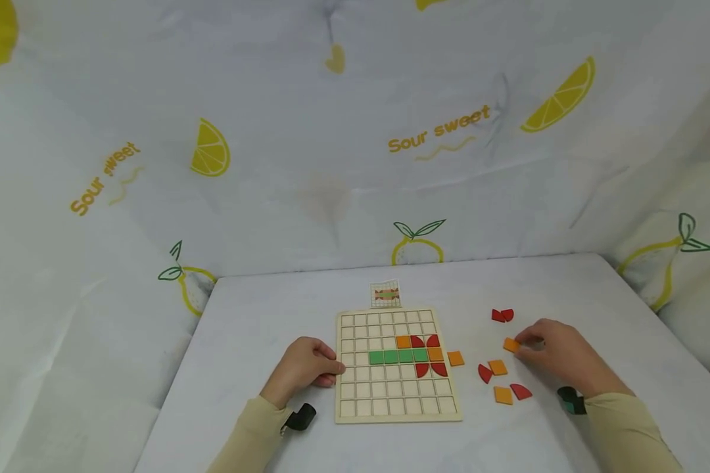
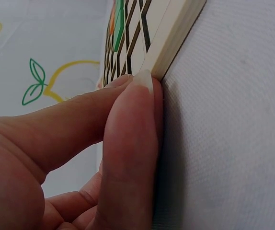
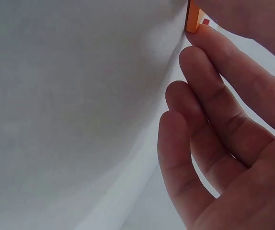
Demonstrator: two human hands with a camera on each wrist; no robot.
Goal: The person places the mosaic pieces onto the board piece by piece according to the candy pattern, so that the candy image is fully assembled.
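Head view: I see the left hand (image 1: pixel 304 368) pinching the board (image 1: pixel 399 418) by its left edge, the right hand (image 1: pixel 559 351) pinching an orange square (image 1: pixel 511 345) off its right; a left-hand tug could jar the laid tiles (image 1: pixel 391 357).

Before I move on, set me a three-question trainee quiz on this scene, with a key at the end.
1. Count: how many green squares lie in the row on the board?
2. True or false: the left hand is at the board's right edge.
3. Name it: which piece does the right hand hold?

Key:
1. Four.
2. False; it is at the board's left edge.
3. An orange square.
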